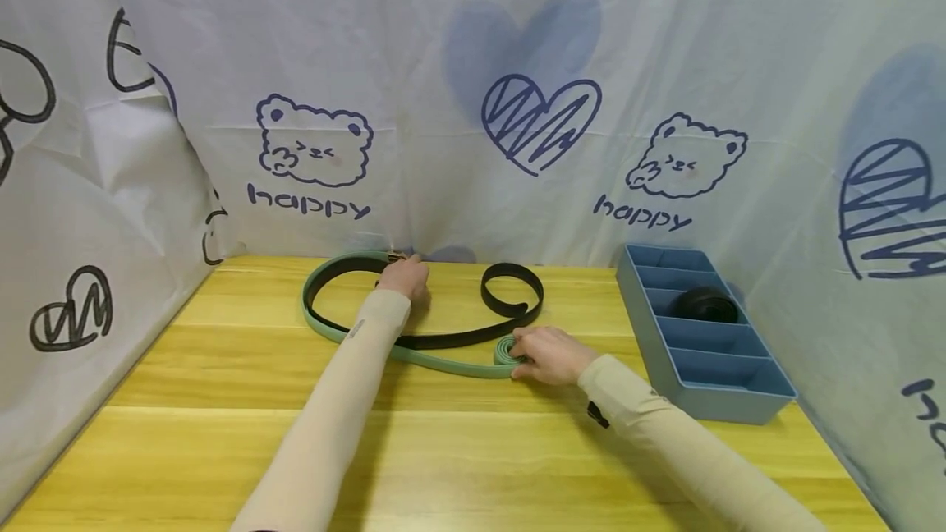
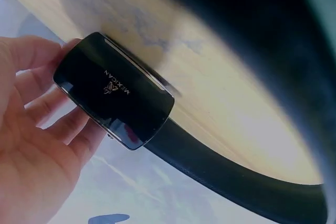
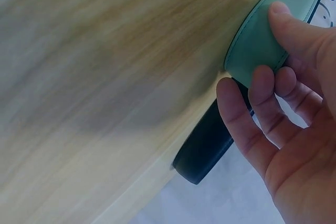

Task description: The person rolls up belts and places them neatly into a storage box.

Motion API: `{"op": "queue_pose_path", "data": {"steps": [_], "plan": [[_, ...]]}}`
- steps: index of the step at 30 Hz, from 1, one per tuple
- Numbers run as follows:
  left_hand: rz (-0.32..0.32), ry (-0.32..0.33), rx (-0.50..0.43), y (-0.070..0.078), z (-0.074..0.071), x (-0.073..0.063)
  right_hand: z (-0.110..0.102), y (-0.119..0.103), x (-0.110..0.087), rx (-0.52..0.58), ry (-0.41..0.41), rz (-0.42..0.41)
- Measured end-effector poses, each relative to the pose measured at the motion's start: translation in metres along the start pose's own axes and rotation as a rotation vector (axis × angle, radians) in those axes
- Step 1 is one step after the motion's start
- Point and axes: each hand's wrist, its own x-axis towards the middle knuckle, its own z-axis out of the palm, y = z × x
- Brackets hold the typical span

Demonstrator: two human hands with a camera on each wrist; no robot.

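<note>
A black belt (image 1: 458,339) and a green belt (image 1: 443,364) stand on edge on the wooden table, running together in a wide loop on the left. At the far side of that loop my left hand (image 1: 405,279) holds a glossy black belt buckle (image 2: 114,92) lettered "MEXICAN", fingers (image 2: 73,124) at its left edge; a dark strap extends from it. My right hand (image 1: 550,355) grips the rolled-up end of the green belt (image 3: 262,40), thumb on the coil's outer face and fingertips at its lower edge. The black belt's other end curls loosely behind the coil.
To the right stands a blue-grey divided box (image 1: 732,372), with a coiled black belt (image 1: 705,304) in one of its compartments. A white printed curtain (image 1: 443,48) hangs along the back and both sides of the table.
</note>
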Motion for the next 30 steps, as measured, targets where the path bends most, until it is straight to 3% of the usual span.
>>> {"op": "queue_pose_path", "data": {"steps": [12,19,24,27,30], "plan": [[-0.02,0.002,-0.075,-0.002,0.0,0.004,0.002,0.003,0.001,-0.004,0.012,-0.005],[-0.046,0.08,-0.016,-0.006,-0.001,0.016,0.002,0.006,0.0,-0.004,0.027,-0.016],[-0.045,-0.008,-0.013,-0.009,0.0,0.019,0.003,0.005,0.001,-0.009,0.029,-0.011],[-0.046,-0.059,-0.061,-0.011,0.001,0.02,0.003,0.004,0.0,-0.002,0.022,-0.008],[-0.064,-0.067,-0.13,-0.012,0.0,0.02,0.003,0.003,-0.001,0.002,0.024,-0.005]]}}
